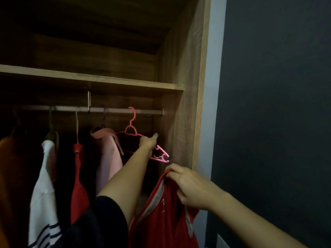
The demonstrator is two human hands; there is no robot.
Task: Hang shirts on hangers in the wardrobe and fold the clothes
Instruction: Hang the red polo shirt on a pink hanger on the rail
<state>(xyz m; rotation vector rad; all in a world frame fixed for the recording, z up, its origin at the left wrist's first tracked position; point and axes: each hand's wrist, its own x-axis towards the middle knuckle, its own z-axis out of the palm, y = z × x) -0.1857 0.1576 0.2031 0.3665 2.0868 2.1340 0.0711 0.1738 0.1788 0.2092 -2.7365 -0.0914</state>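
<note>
An empty pink plastic hanger (131,129) hangs by its hook on the metal rail (114,110) at the right end of the wardrobe. My left hand (149,141) reaches up and grips the hanger's right arm. Lower right, my right hand (186,187) pinches the top of a red shirt (161,217) with grey trim, which hangs down in front of the wardrobe's right side.
On the rail to the left hang a pink garment (107,154), a red one (78,178), a white one with dark stripes (43,194) and an orange one (10,167). A wooden shelf (93,81) runs above the rail. The wardrobe's side panel (188,86) and a dark wall stand at right.
</note>
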